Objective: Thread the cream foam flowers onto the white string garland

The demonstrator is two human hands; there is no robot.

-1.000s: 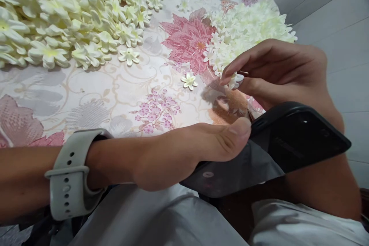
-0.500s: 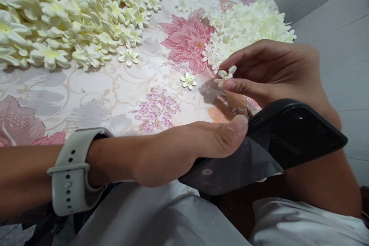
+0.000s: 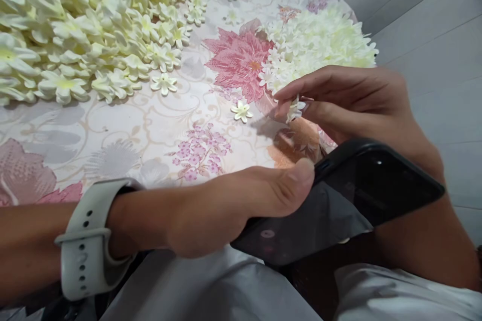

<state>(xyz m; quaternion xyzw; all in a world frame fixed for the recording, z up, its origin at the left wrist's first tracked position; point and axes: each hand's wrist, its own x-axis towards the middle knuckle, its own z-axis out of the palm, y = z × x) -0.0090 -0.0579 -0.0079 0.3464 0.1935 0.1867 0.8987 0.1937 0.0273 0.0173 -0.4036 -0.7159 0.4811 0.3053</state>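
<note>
My left hand [image 3: 241,200] is closed around a black smartphone [image 3: 339,210], its thumb along the near edge and its other fingers hidden beneath. The phone's screen is dark and reflective. Beyond it, my right hand [image 3: 350,98] pinches a small white artificial flower [image 3: 296,109] between thumb and fingers, above the tablecloth. One loose pale flower [image 3: 241,111] lies just left of those fingertips. Right behind my right hand is a heap of small white flowers [image 3: 320,35].
A large pile of cream-yellow flowers [image 3: 86,25] covers the far left of the table. The floral-patterned tablecloth [image 3: 131,130] spreads under everything. A grey watch strap [image 3: 85,246] circles my left wrist. Grey panelled surface [image 3: 433,60] lies beyond the table's right edge.
The flower in my right hand has turned over between the fingers, and its petals now point downward. The view has shifted slightly. My left hand keeps its hold on the phone.
</note>
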